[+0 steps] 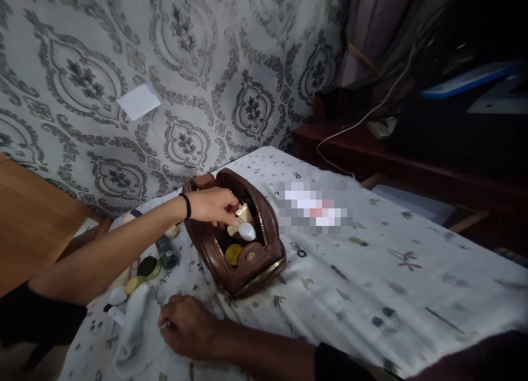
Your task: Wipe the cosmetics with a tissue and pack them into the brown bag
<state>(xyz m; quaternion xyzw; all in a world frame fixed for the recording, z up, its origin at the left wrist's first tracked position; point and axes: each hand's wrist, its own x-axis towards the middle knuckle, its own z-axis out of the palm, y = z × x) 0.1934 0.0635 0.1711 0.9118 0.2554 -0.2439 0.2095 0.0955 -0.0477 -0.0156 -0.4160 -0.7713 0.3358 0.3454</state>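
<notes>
My left hand, with a black band at the wrist, reaches into an open brown leather bag. Its fingers are closed at a small cream-coloured piece, whose kind I cannot make out. Inside the bag, a white round-topped container lies beside that piece, and a yellow round item sits nearer the front. My right hand rests on the patterned sheet with curled fingers, next to a white cloth. Whatever those fingers hold, if anything, is hidden.
Left of the bag stand a dark green bottle, a dark-lidded jar, a yellow item and a white tube. A blurred-out item lies right of the bag. A white cable crosses the dark furniture behind.
</notes>
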